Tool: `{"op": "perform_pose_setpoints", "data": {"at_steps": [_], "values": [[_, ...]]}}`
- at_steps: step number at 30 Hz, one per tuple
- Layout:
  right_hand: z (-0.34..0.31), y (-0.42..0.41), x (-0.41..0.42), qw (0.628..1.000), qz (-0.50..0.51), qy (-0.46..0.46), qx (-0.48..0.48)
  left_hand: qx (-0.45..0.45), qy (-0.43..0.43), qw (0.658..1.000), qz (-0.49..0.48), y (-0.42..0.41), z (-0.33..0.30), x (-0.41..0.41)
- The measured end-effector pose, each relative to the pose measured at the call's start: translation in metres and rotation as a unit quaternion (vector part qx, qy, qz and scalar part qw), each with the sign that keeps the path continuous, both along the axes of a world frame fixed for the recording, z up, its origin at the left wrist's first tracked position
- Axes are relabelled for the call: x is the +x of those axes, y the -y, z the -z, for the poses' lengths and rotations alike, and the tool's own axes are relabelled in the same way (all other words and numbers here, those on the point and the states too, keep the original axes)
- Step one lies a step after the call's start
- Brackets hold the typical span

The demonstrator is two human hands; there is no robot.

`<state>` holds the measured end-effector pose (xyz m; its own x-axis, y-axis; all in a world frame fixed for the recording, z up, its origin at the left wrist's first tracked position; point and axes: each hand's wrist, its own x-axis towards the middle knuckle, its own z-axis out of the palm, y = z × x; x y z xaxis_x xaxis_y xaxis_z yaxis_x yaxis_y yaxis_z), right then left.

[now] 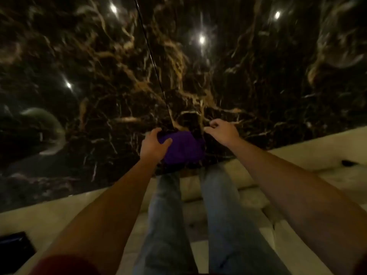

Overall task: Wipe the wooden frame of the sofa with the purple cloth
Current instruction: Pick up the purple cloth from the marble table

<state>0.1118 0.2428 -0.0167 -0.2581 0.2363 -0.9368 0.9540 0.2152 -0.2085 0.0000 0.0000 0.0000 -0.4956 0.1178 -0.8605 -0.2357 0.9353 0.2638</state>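
**Purple cloth gripped over dark marble floor**

Seen from the head view, looking steeply down past two outstretched bare forearms. Left hand (154,144) closed around the near-left side of a bunched purple cloth (182,147), thumb laid across its top, fingers curled over its far-left edge. Cloth held out beyond the knees, over the dark brown, gold-veined, glossy marble floor (218,76), just past the front edge of the cream upholstered sofa seat (297,155); whether it touches the floor cannot be told. Right hand (221,130) apart from the cloth, to its right and a little farther out, holding nothing, fingers loosely curled with the tips bent downward and thumb tucked near them. Thin dark cord (153,62) running from the top edge down to the far side of the cloth, ending near the left hand's fingers. Legs in blue jeans (164,215) stretched over the cream seat between the two arms. Dark red sleeve (65,264) at the bottom left. Dark flat rectangular object (14,249) lying at the left end of the seat, too dim to identify. Small dark mark or object (347,162) on the seat near the right edge, unclear. Bright spots of reflected light scattered over the floor. No wooden part of the sofa distinguishable in this dim, blurred frame.
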Motion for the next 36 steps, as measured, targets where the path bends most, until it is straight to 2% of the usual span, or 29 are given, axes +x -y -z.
{"op": "perform_pose_setpoints", "data": {"at_steps": [3,6,8,12,15,18,21,25,27,31,34,36], "values": [[0.019,0.031,0.011,0.999,0.009,0.008,-0.037,-0.036,0.033,0.998,0.045,-0.002,0.025,0.015],[0.028,0.078,0.021,1.0,-0.008,-0.009,-0.009,-0.051,0.026,0.991,0.124,-0.002,0.044,0.026],[0.036,0.1,0.022,0.999,0.031,-0.007,0.001,-0.037,0.024,0.987,0.155,-0.006,0.056,0.025],[0.042,0.114,0.019,0.989,0.142,0.015,-0.024,-0.021,0.084,0.986,0.14,-0.009,0.062,0.016],[0.023,0.096,0.009,0.986,0.161,-0.03,-0.039,0.019,0.107,0.993,0.044,-0.007,0.036,-0.003],[-0.015,0.07,-0.007,0.972,0.205,-0.105,-0.043,0.092,0.115,0.987,-0.069,-0.014,-0.014,-0.028],[-0.08,0.051,-0.031,0.947,0.257,-0.189,-0.044,0.168,0.112,0.968,-0.152,-0.032,-0.085,-0.053],[-0.198,0.038,-0.059,0.91,0.295,-0.29,0.013,0.281,0.143,0.923,-0.22,-0.059,-0.194,-0.061],[-0.26,0.03,-0.061,0.889,0.321,-0.326,0.038,0.327,0.135,0.916,-0.19,-0.066,-0.25,-0.06],[-0.374,0.028,-0.027,0.852,0.333,-0.401,0.058,0.391,0.13,0.911,-0.028,-0.069,-0.356,-0.053],[-0.432,0.04,0.01,0.792,0.351,-0.475,0.156,0.44,0.049,0.894,0.073,-0.075,-0.419,-0.03],[-0.461,0.046,0.044,0.742,0.394,-0.494,0.224,0.479,-0.007,0.876,0.06,-0.084,-0.451,-0.006]]}}
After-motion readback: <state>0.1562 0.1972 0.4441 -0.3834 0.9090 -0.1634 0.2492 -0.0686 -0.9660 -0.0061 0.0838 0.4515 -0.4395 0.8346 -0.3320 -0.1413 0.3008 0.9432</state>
